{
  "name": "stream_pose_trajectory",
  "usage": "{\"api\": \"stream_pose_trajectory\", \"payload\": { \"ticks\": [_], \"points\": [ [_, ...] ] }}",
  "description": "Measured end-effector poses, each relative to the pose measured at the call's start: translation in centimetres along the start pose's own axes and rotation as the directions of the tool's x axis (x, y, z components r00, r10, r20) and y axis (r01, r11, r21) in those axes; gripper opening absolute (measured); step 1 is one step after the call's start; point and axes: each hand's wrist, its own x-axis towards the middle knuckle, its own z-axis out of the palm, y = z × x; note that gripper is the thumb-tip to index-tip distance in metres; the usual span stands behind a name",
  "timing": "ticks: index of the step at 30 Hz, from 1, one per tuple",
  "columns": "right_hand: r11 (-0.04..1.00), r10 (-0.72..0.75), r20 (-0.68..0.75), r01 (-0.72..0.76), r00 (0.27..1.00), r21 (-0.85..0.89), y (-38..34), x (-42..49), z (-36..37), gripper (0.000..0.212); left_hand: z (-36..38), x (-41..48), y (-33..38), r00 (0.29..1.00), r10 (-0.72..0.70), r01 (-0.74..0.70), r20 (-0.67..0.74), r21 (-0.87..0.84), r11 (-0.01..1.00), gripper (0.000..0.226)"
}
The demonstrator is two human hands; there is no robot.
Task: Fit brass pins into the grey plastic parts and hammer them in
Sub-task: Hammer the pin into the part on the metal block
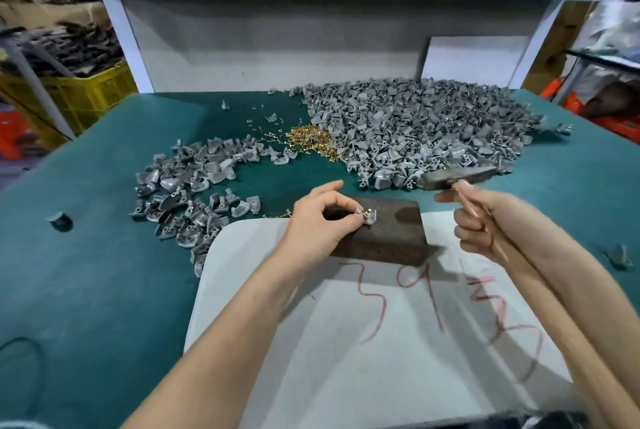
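Filling most of the view, a green table [104, 290] has wide bare cloth along its left side. A large heap of grey plastic parts [415, 124] covers the far right. A white board [346, 342] with red writing lies at the near edge. A smaller heap of grey parts [194, 186] curves along the board's left, with a bare strip between the two heaps. A dark block [391, 231] sits on the board's far end, its right half bare. The right hand [481, 221] curls round the handle of a hammer [457, 176], whose blurred head hangs beyond the block's far right corner. The left hand [318, 217] rests on the block's left part. Loose brass pins [311, 139] lie between the heaps. The left thumb and fingertips pinch one grey part [367, 217] on the block, a brass pin [369, 211] standing in it just beyond the fingertips.
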Motion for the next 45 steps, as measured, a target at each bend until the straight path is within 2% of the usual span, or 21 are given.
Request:
{"api": "stream_pose_trajectory", "payload": {
  "ticks": [2, 4, 6, 8, 12, 15, 18, 22, 24, 25, 28, 33, 38, 42, 45],
  "points": [
    [0.981, -0.097, 0.014, 0.098, 0.995, -0.169, -1.0, -1.0, 1.6, 0.036, 0.0, 0.1, 0.0, 1.0, 0.01, -0.01, 0.005, -0.011, 1.0, 0.012],
    [0.913, -0.139, 0.079, 0.158, 0.987, -0.375, -1.7, -2.1, 3.7, 0.035, -0.1, 0.1, -0.1, 1.0, 0.022, -0.021, 0.003, -0.017, 1.0, 0.014],
    [0.795, -0.16, 0.112, 0.195, 0.981, -0.575, -1.7, -2.6, 5.6, 0.032, -0.1, 0.2, -0.1, 0.999, 0.039, -0.039, -0.001, -0.014, 0.999, 0.017],
    [0.658, -0.213, 0.086, 0.208, 0.973, -0.724, -1.5, -2.6, 6.9, 0.032, -0.1, 0.3, -0.3, 0.998, 0.056, -0.056, 0.004, -0.006, 0.998, 0.019],
    [0.418, -0.394, 0.033, 0.211, 0.918, -0.883, -1.9, -2.1, 7.6, 0.036, 0.1, 0.4, -0.4, 0.998, 0.069, -0.069, 0.006, -0.009, 0.998, 0.02],
    [0.297, -0.449, 0.046, 0.198, 0.892, -0.934, -2.4, -1.8, 7.3, 0.04, 0.1, 0.5, -0.4, 0.998, 0.066, -0.066, -0.006, 0.001, 0.998, 0.018],
    [0.299, -0.427, 0.052, 0.195, 0.903, -0.934, -2.1, -1.5, 6.9, 0.04, 0.1, 0.5, -0.4, 0.998, 0.059, -0.059, -0.014, -0.005, 0.998, 0.018],
    [0.493, -0.508, -0.039, 0.254, 0.86, -0.832, -1.1, -0.1, 7.1, 0.017, 0.2, 0.4, -0.4, 0.997, 0.076, -0.075, -0.008, 0.005, 0.997, 0.012],
    [0.576, -0.51, -0.102, 0.252, 0.854, -0.777, -0.8, 0.6, 7.6, 0.018, 0.4, 0.4, -0.4, 0.996, 0.085, -0.084, -0.012, 0.031, 0.996, 0.01],
    [0.584, -0.497, -0.108, 0.24, 0.861, -0.776, -0.7, 0.9, 7.8, 0.018, 0.4, 0.3, -0.4, 0.996, 0.093, -0.092, -0.013, 0.047, 0.995, 0.01],
    [0.506, -0.462, -0.08, 0.189, 0.883, -0.842, -0.1, 1.4, 8.2, 0.006, 0.3, 0.3, -0.4, 0.991, 0.137, -0.137, 0.003, 0.074, 0.988, 0.016],
    [0.418, -0.494, -0.082, 0.153, 0.865, -0.895, 0.3, 1.4, 8.3, 0.004, 0.3, 0.4, -0.5, 0.991, 0.136, -0.136, 0.003, 0.073, 0.988, 0.014],
    [0.315, -0.499, -0.056, 0.121, 0.865, -0.941, 0.5, 1.4, 8.4, 0.02, 0.4, 0.4, -0.6, 0.991, 0.13, -0.13, -0.007, 0.052, 0.99, 0.016],
    [0.313, -0.509, -0.077, 0.102, 0.858, -0.944, 1.0, 1.6, 8.3, 0.032, 0.4, 0.5, -0.6, 0.991, 0.137, -0.137, -0.005, 0.055, 0.989, 0.016],
    [0.306, -0.506, -0.078, 0.094, 0.859, -0.948, 1.0, 1.9, 8.5, 0.033, 0.4, 0.4, -0.6, 0.99, 0.139, -0.139, 0.001, 0.05, 0.989, 0.017]
  ]
}}
